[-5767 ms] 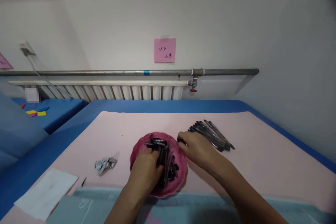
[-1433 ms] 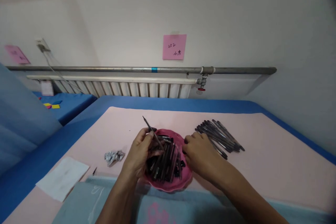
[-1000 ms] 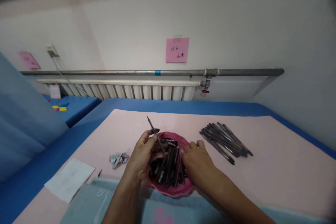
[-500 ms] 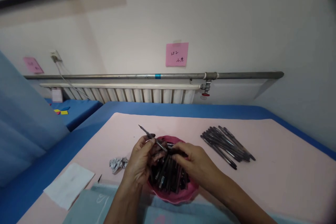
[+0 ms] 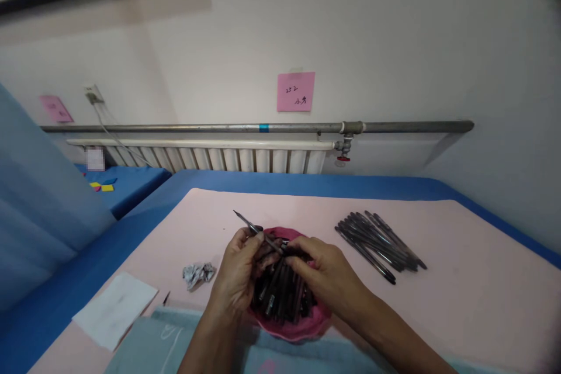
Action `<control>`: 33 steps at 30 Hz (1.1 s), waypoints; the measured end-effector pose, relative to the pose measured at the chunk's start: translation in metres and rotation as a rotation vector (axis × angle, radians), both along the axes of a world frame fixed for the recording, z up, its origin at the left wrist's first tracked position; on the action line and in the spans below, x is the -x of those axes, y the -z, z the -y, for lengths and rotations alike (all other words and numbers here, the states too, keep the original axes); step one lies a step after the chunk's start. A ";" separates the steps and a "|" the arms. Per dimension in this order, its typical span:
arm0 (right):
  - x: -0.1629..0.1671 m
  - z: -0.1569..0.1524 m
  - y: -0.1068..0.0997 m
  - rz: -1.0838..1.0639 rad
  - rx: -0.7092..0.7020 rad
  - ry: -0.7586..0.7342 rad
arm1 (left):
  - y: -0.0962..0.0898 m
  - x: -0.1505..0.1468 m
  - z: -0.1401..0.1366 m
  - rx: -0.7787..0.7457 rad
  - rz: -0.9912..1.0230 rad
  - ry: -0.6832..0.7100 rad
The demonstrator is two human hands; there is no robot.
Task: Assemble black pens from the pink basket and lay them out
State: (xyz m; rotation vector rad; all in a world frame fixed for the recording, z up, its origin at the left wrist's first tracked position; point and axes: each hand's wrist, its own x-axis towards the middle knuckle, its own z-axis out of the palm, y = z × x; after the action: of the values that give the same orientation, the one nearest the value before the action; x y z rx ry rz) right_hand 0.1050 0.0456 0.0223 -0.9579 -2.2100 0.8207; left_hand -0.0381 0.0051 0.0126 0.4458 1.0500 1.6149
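Note:
A slim pen (image 5: 248, 221) slants up to the left, its pointed tip bare. Its barrel is pinched between the thumb and fingers of my left hand (image 5: 236, 269). My right hand (image 5: 322, 269) has its fingers closed on the pen's lower, rear end; whether a separate part is between those fingertips I cannot tell. Dark smudges mark the fingers of my left hand. Under both hands stands a pink scalloped basket (image 5: 322, 327), holding many dark pen parts (image 5: 280, 295). To the right, a pile of dark capped pens (image 5: 377, 245) lies on the pink sheet.
Left of my hands lie a crumpled tissue (image 5: 198, 274), a white paper sheet (image 5: 116, 310) and a small dark pointed piece (image 5: 166, 298). Light-blue cloth (image 5: 144, 345) covers the near edge. Behind the blue table edge (image 5: 307, 180) are a radiator (image 5: 245, 158) and a pipe.
My left hand and the pen have shifted slightly right and down. The right hand keeps nearly the same place and grip.

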 end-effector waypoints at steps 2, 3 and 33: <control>0.001 0.001 0.001 -0.006 -0.012 0.013 | 0.000 -0.001 0.000 -0.008 -0.004 0.003; 0.001 0.001 0.001 -0.009 -0.016 0.024 | -0.001 -0.001 0.001 -0.013 -0.001 0.001; 0.003 -0.002 0.014 0.125 -0.309 0.006 | 0.004 -0.005 -0.001 0.009 -0.062 -0.054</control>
State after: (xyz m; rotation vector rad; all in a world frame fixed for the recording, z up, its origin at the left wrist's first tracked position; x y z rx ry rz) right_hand 0.1025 0.0474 0.0083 -0.8821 -2.3508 0.4078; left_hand -0.0329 0.0062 0.0088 0.4677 1.1238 1.6522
